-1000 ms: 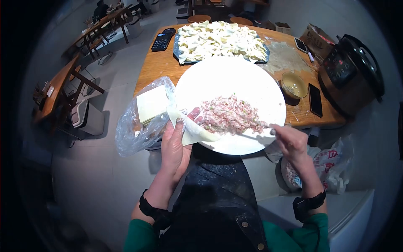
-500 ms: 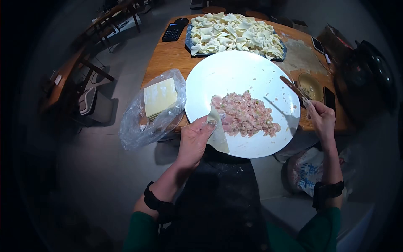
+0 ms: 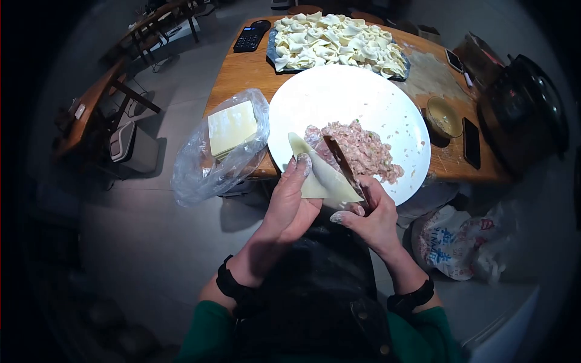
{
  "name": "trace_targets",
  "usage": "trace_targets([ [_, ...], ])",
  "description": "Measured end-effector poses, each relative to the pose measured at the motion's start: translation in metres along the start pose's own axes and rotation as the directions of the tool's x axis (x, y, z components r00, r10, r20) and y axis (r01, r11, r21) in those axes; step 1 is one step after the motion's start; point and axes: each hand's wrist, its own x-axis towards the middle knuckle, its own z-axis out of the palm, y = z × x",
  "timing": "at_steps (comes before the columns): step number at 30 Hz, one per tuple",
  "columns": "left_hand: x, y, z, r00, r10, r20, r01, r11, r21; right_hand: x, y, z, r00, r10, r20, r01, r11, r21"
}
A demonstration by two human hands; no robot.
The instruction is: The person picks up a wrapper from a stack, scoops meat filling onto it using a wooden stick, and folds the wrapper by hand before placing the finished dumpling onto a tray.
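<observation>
A dumpling wrapper [image 3: 327,180], folded over into a rough triangle, is pinched between the thumb and fingers of my left hand [image 3: 292,199]. Close beside its right corner is my right hand [image 3: 374,219], with a thin brown stick [image 3: 341,158] in its grip pointing up and left; its thumb is stretched toward the wrapper's lower edge. White flour dusts both thumbs. Behind the wrapper, minced meat filling [image 3: 366,151] with green bits lies on a large white plate [image 3: 327,85]. Whether filling sits inside the fold is hidden.
Stacked square wrappers [image 3: 233,130] lie in a plastic bag [image 3: 193,175] left of the plate. A tray of folded dumplings [image 3: 339,42] stands behind it. Rightward are a small bowl [image 3: 445,118], a phone [image 3: 471,144] and a black cooker [image 3: 523,109]. A card terminal [image 3: 251,36] sits back left.
My right hand has come from the plate's right side to the wrapper, bringing the stick along. The wrapper, earlier hanging from my left hand, is now folded over.
</observation>
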Motion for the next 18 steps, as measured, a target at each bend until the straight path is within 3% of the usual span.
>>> trace_targets([
  [2,-0.003,-0.005,-0.001,0.992,-0.080,0.099,0.090,0.991,-0.103,-0.002,0.005,0.020,0.993,-0.013,-0.117,0.041,0.969,0.242],
  [3,-0.003,-0.008,-0.003,0.995,-0.047,0.093,0.058,0.991,-0.117,-0.002,0.012,0.021,0.993,-0.011,-0.121,0.040,0.970,0.241],
  [5,-0.003,-0.008,-0.008,0.994,-0.010,0.106,0.022,0.994,-0.111,0.000,0.029,0.022,0.946,-0.185,-0.267,0.228,0.963,0.142],
  [6,-0.002,-0.007,-0.008,0.992,0.032,0.122,-0.019,0.994,-0.104,0.002,0.026,0.023,0.946,-0.185,-0.267,0.228,0.963,0.141],
  [8,-0.004,-0.005,-0.004,0.989,0.059,0.135,-0.057,0.998,-0.023,0.010,0.017,0.024,0.897,-0.274,-0.347,0.321,0.943,0.086],
  [9,-0.004,-0.005,-0.003,0.991,0.097,0.097,-0.119,0.961,0.250,0.013,0.013,0.022,0.895,-0.286,-0.342,0.337,0.937,0.098],
  [10,-0.003,-0.004,-0.003,0.987,0.143,0.070,-0.159,0.847,0.508,0.018,0.009,0.017,0.895,-0.286,-0.343,0.336,0.937,0.095],
  [11,0.000,-0.006,-0.008,0.964,0.254,0.082,-0.231,0.642,0.731,0.023,0.006,0.009,0.859,-0.471,-0.202,0.467,0.881,-0.071],
  [12,0.000,-0.002,-0.008,0.965,0.249,0.083,-0.229,0.644,0.730,0.030,0.002,0.001,0.789,-0.614,-0.031,0.595,0.775,-0.212],
  [13,-0.001,0.004,-0.007,0.899,0.304,0.316,-0.404,0.296,0.865,0.038,-0.004,-0.009,0.686,-0.710,0.157,0.706,0.597,-0.381],
  [14,-0.002,0.009,-0.005,0.800,0.263,0.540,-0.536,-0.093,0.839,0.041,-0.008,-0.015,0.688,-0.709,0.155,0.703,0.598,-0.386],
  [15,0.001,0.012,-0.001,0.745,0.207,0.634,-0.584,-0.255,0.770,0.042,-0.012,-0.020,0.677,-0.680,0.280,0.707,0.496,-0.504],
  [16,0.002,0.012,-0.001,0.745,0.204,0.636,-0.587,-0.252,0.769,0.045,-0.015,-0.022,0.668,-0.629,0.398,0.708,0.372,-0.600],
  [18,0.006,0.012,0.001,0.734,0.077,0.675,-0.588,-0.425,0.688,0.054,-0.020,-0.027,0.654,-0.648,0.391,0.704,0.332,-0.628],
])
